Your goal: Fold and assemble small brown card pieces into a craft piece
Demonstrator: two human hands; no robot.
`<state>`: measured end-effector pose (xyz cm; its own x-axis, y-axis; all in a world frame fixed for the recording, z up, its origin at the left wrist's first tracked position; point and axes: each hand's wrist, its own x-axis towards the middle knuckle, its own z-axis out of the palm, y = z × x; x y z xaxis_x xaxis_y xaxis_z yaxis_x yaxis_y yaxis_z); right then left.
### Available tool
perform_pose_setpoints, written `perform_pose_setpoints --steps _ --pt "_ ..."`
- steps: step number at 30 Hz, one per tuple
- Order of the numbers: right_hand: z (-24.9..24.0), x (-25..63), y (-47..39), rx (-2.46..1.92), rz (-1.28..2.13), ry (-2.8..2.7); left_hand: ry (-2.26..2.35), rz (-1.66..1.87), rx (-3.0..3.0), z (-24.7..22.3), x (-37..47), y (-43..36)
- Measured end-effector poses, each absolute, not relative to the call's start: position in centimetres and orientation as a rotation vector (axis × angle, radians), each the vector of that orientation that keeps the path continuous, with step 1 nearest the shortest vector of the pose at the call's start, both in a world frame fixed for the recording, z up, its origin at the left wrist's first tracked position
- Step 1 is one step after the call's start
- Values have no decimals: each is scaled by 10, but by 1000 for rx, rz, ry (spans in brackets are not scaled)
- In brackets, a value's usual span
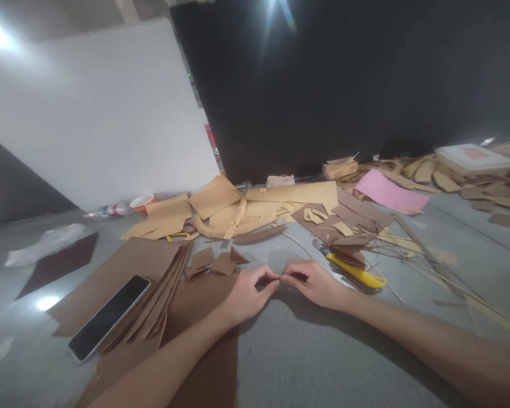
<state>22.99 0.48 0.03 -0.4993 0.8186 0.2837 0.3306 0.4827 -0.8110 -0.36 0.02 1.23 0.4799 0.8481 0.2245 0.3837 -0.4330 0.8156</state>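
Observation:
Near the middle of the grey table, my left hand and my right hand meet at the fingertips. Both are closed in a pinch; whatever lies between the fingertips is too small to make out. Small folded brown pieces lie just beyond my left hand. A large brown sheet is under my left forearm. To the right of my right hand rests a yellow cutter, beside brown scraps.
A phone lies on stacked brown sheets at the left. Behind are tan paper sheets, a paper cup and a pink sheet. Thin strips spread rightward, below a white-lidded box.

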Motion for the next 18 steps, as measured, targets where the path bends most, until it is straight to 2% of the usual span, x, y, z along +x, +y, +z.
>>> perform_pose_setpoints --steps 18 --pt "7 229 1 -993 924 -2070 1078 786 2044 8 -6 2"
